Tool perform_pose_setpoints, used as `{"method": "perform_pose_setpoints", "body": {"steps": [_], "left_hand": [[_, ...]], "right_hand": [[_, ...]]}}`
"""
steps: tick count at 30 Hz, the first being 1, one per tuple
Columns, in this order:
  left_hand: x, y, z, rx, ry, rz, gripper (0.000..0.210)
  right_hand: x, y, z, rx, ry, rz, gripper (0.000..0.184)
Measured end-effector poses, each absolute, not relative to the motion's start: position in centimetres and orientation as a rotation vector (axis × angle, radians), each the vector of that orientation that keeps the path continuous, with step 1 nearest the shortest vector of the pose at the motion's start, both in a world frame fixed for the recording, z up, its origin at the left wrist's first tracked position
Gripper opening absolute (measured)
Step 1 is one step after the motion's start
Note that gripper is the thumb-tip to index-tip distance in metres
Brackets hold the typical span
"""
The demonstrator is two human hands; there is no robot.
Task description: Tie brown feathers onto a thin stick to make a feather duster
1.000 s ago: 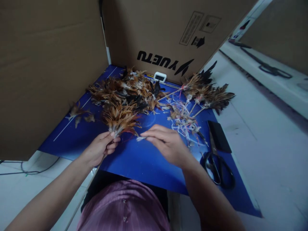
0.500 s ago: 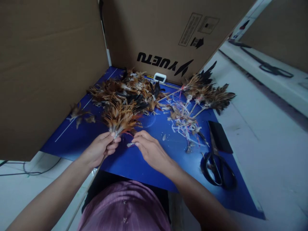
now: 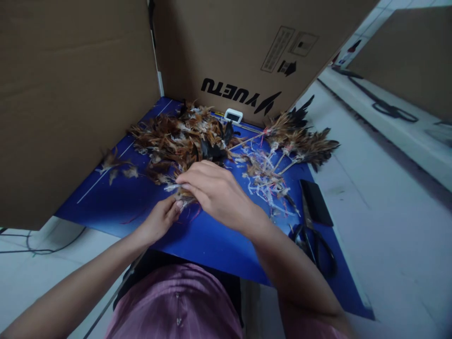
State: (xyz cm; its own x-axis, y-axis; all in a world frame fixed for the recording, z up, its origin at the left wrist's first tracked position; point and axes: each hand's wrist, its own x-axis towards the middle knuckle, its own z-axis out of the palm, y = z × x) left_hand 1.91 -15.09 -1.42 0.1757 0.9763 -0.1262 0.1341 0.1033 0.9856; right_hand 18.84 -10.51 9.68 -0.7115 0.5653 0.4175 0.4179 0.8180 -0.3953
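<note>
My left hand (image 3: 164,219) is closed round the neck of a feather duster (image 3: 187,197), whose brown feathers are mostly covered by my other hand. Its thin stick (image 3: 106,306) slants down past my lap to the lower left. My right hand (image 3: 215,193) reaches over the feathers with thumb and fingers pinched together. Whitish quill ends (image 3: 171,187) show at those fingertips, but what the pinch holds is not clear. Thin red string shows beside the duster and on the blue mat (image 3: 212,245). A heap of loose brown and black feathers (image 3: 183,136) lies just beyond.
More feather dusters (image 3: 303,141) lie at the right back, with white and red string scraps (image 3: 266,181) before them. Black-handled scissors (image 3: 314,240) rest beside a black block (image 3: 318,202) at right. Cardboard walls (image 3: 226,42) enclose the back and left; a small white digital display (image 3: 233,116) stands there.
My right hand has moved up and left, across the duster's feathers. My left hand has shifted slightly right, and the feather head is now largely hidden. The view has tilted a little.
</note>
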Motion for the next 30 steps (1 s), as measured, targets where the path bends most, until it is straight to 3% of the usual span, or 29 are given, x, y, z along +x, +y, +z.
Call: {"method": "perform_pose_setpoints", "body": {"steps": [6,12,16,30], "left_hand": [[2.1,-15.2,-2.0,1.536,1.331,0.815,0.032],[2.5,-15.3,-2.5,1.455,1.302,0.889,0.031],[2.7,-15.4,-2.8,1.371,1.316,0.867,0.047],[3.0,-15.1,-2.6,1.386,1.324,0.888,0.035]], "right_hand": [[16.8,-7.5,9.1,-0.765,-2.907,0.584,0.017],[17.3,-6.9,7.7,-0.788,-2.936,0.643,0.018],[17.3,-7.0,7.6,-0.858,-2.978,0.611,0.018],[16.4,-7.8,7.3,-0.861,-3.109,0.349,0.011]]}}
